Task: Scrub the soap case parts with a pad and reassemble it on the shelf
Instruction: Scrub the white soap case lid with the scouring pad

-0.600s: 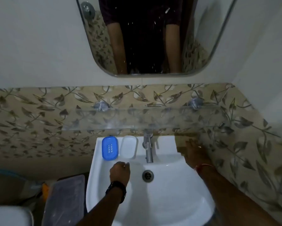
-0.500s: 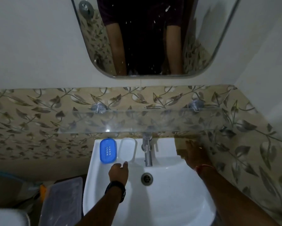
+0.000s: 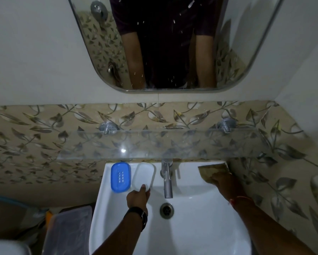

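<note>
With our left hand (image 3: 138, 197) we pinch the plain white oval tray (image 3: 144, 173) by its near rim, the slotted blue insert (image 3: 120, 176) just left of the grip.

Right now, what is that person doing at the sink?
A person is at the white sink. Their left hand reaches the white case part on the back ledge, fingers touching its near end. The blue part lies beside it. The right hand is on a brownish pad in the sink's corner. Neither part is on the glass shelf yet.
</note>
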Demonstrator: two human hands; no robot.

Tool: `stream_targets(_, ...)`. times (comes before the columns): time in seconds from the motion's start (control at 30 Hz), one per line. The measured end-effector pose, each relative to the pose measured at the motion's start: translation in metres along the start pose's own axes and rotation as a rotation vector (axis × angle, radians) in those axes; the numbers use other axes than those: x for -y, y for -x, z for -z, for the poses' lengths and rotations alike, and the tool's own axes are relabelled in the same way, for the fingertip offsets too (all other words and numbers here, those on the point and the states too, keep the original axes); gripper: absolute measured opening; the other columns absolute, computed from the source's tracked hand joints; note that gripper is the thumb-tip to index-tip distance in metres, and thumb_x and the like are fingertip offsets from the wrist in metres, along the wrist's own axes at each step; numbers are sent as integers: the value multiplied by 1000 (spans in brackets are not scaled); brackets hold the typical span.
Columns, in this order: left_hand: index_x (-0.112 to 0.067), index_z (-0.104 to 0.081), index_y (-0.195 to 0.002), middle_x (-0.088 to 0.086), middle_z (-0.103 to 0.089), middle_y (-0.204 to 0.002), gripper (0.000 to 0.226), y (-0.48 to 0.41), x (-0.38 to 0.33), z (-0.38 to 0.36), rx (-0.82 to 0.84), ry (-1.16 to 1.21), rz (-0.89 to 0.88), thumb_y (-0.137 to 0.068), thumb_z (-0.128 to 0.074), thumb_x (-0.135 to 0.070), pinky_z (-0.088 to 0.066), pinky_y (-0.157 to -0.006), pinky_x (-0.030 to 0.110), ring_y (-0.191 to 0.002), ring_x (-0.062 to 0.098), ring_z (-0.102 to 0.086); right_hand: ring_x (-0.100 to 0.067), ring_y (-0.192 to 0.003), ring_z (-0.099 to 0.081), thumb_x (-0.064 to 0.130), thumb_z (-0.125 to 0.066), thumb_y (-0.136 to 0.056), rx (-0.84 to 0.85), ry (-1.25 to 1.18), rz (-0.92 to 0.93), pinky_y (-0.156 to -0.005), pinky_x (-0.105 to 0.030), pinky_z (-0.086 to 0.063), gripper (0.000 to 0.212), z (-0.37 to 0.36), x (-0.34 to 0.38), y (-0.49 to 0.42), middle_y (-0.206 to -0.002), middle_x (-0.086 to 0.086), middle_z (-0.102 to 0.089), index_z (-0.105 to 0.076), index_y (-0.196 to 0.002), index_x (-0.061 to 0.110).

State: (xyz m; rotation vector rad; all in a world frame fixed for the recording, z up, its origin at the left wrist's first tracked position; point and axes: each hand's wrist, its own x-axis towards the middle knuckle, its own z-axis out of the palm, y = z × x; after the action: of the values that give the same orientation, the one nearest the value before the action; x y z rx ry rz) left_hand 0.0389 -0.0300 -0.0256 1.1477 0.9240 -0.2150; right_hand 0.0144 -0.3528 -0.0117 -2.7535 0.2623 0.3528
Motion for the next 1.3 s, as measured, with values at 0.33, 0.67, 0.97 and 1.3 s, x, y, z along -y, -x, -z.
stream_targets(0.33, 3, -69, -103, 19, -72, -97, 16, 22, -2, 40, 29, -151, -191, -96, -68, -12, -56, -92, 42, -88, 33, -70, -23, -79, -65, 14, -54, -98, -364, -332, 31, -71, -36, -55, 14, 4, 36, 66, -89, -8, -69, -67, -95, 11)
stream_targets(0.67, -13, -70, -86, 12, -76, -88, 18, 66, -13, 98, 135, -443, -366, -92, -74, -30, -62, -83, 41, -79, 23, -74, -32, -98, -63, 4, -57, -97, -382, -1174, -444, -90, -44, -52, 17, -34, 56, 156, -118, -22, -67, -65, -111, 10)
stream_targets(0.97, -23, -68, -71, -18, -52, -61, 22, 103, -46, 104, 149, -885, -917, -83, -82, -34, -37, -55, 9, -63, 1, -60, -39, -117, -57, 8, -52, -100, -254, -1510, -484, -102, -58, -45, 36, -40, 91, 208, -129, -17, -60, -54, -136, 4)
stream_targets(1.3, -7, -79, -99, 12, -65, -77, 44, 139, -54, 90, 132, -1328, -1692, -67, -93, -33, -52, -60, 45, -70, 36, -64, -42, -114, -60, 9, -55, -99, -169, -1611, -506, -101, -62, -47, 29, -54, 123, 217, -122, -20, -66, -61, -126, 5)
